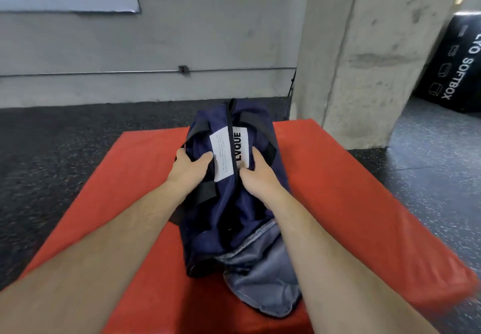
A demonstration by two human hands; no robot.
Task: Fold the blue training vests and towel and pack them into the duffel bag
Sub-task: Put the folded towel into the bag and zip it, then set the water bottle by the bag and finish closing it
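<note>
- Although seemingly zipped shut beyond both hands, gapes at the near end: duffel bag (pixel 229 203), lying lengthwise on the red mat (pixel 338 190), directly under and between the hands.
- Left hand (pixel 188 169): curled round the bag's left flank just ahead of a black strap (pixel 205 193), thumb pressed on the white label (pixel 221 151).
- Right hand (pixel 256 175): fingers curled down onto the fabric just right of the zipper (pixel 230 130), thumb tight against the zip line; cannot tell whether pinching a slider, hidden beneath the hand.
- Behind the right wrist, under the forearm: grey-blue fabric (pixel 260 268) spilling from the open mouth; cannot tell whether towel, vest or lining.
- Judged as the closing step, packing apparently done.
- Risk: drawing the zip toward the body with loose cloth in its path, likely to catch in the teeth and jam.
- Risk: pulling without the left hand's counter-hold, likely to drag or bunch the soft bag along the mat rather than close it.
- Risk: zipping past an untucked piece, leaving it hanging outside.
- Farther out, beyond and right of the right hand: concrete pillar (pixel 364 60), black softbox (pixel 458 60) past it.
- Beyond the left hand: dark speckled floor (pixel 52 138).
</note>
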